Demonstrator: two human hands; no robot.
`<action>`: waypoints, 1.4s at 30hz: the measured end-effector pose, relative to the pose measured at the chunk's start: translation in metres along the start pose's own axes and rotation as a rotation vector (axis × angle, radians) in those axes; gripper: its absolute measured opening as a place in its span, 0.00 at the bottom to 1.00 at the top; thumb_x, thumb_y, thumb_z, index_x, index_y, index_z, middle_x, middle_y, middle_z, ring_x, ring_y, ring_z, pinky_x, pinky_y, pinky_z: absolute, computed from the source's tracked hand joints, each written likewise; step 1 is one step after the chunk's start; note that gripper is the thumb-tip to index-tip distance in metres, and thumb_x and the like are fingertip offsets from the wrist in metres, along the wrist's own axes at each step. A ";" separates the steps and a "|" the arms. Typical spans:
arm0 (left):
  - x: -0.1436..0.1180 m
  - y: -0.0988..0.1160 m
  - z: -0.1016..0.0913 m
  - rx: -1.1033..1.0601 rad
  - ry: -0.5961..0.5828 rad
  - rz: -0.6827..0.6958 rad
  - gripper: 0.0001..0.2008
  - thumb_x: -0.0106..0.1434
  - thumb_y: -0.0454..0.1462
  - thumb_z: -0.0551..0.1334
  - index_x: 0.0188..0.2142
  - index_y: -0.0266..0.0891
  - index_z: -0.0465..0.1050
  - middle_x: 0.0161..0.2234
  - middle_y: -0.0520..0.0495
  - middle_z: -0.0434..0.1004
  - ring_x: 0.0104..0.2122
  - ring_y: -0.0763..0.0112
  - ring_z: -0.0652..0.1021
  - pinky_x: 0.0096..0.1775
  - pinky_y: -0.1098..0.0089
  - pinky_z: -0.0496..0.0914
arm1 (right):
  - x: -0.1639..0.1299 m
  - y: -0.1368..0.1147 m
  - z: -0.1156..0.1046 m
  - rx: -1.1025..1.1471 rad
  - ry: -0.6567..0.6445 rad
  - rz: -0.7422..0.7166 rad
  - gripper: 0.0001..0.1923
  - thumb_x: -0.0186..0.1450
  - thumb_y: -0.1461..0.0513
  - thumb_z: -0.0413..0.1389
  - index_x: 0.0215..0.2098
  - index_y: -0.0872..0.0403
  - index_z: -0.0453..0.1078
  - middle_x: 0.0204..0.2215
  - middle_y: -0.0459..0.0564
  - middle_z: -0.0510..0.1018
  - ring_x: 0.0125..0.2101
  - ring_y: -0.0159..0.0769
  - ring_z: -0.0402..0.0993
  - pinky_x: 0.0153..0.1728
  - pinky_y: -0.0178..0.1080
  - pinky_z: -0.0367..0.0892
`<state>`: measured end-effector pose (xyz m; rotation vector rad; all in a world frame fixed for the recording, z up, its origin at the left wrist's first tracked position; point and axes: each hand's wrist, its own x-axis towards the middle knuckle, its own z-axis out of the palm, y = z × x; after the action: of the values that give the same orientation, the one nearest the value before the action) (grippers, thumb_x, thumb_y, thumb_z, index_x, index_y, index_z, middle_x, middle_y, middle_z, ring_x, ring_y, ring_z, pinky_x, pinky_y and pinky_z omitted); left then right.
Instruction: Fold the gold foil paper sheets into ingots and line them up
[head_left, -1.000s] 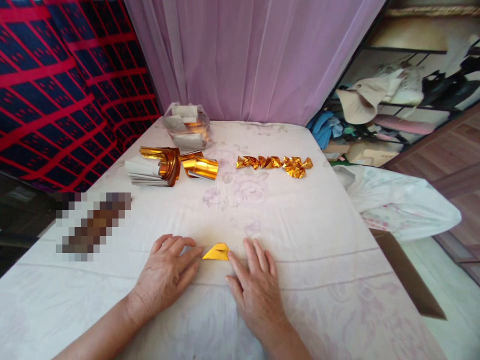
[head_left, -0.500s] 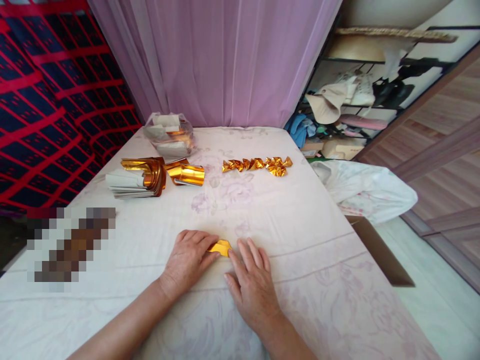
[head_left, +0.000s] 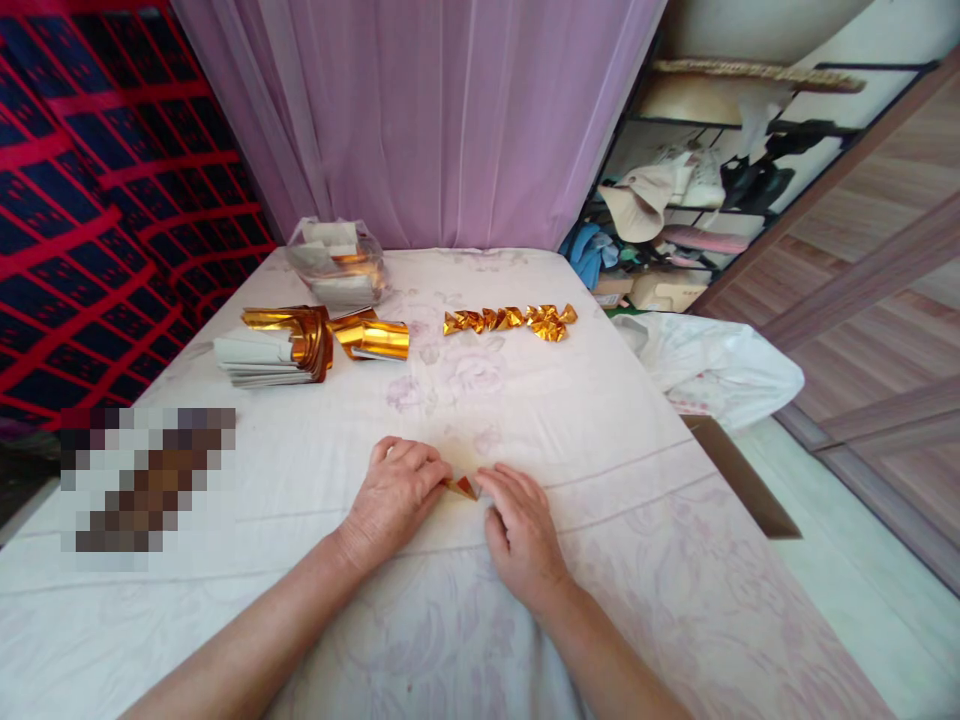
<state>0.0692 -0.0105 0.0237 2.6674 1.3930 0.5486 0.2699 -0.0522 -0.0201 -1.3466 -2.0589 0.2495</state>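
Between my two hands, close to the cloth, is a small piece of folded gold foil paper [head_left: 463, 487] with a pointed end showing. My left hand [head_left: 397, 487] is closed on its left end, and the fingers cover part of the paper. To the right, my right hand [head_left: 523, 530] has its thumb apart from its fingers, the fingertips by the paper's right tip; no paper shows in its grasp. Farther back lies a row of folded gold foil pieces [head_left: 551, 322]. At the back left sit a stack of gold and white paper sheets [head_left: 274, 350] and loose curled gold sheets [head_left: 379, 340].
A clear plastic bag of paper sheets [head_left: 337, 265] stands at the table's back left. The tablecloth [head_left: 315, 430] has a pale floral print. A blurred-out patch [head_left: 150, 480] covers something at left. Right of the table are a white bag [head_left: 720, 365], a cardboard box [head_left: 742, 475] and shelves.
The gold paper between my hands has turned from a flat strip into a smaller pointed shape. My right hand has drawn its fingers closer together and shifted slightly right.
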 end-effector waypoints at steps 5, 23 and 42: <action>-0.008 -0.010 0.008 0.096 0.047 0.108 0.10 0.65 0.27 0.59 0.37 0.44 0.74 0.36 0.52 0.80 0.37 0.65 0.76 0.54 0.52 0.57 | 0.011 0.005 -0.009 0.010 -0.095 -0.055 0.24 0.60 0.73 0.49 0.50 0.49 0.72 0.45 0.50 0.78 0.47 0.41 0.70 0.49 0.46 0.64; -0.056 0.009 0.003 0.035 0.053 0.032 0.15 0.68 0.36 0.56 0.53 0.39 0.72 0.53 0.43 0.76 0.54 0.60 0.74 0.59 0.54 0.60 | 0.026 -0.008 -0.001 -0.005 -0.162 -0.288 0.06 0.68 0.66 0.55 0.37 0.52 0.74 0.33 0.47 0.78 0.34 0.36 0.71 0.37 0.40 0.63; -0.056 0.014 0.003 0.135 -0.037 -0.001 0.12 0.66 0.41 0.60 0.49 0.47 0.74 0.55 0.50 0.75 0.58 0.60 0.71 0.64 0.52 0.50 | 0.045 -0.001 0.000 0.129 -0.226 -0.134 0.02 0.63 0.65 0.59 0.32 0.52 0.74 0.37 0.47 0.76 0.40 0.36 0.71 0.42 0.42 0.61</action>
<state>0.0515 -0.0637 0.0090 2.7650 1.4717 0.4167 0.2577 -0.0137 -0.0004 -1.1414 -2.2658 0.4861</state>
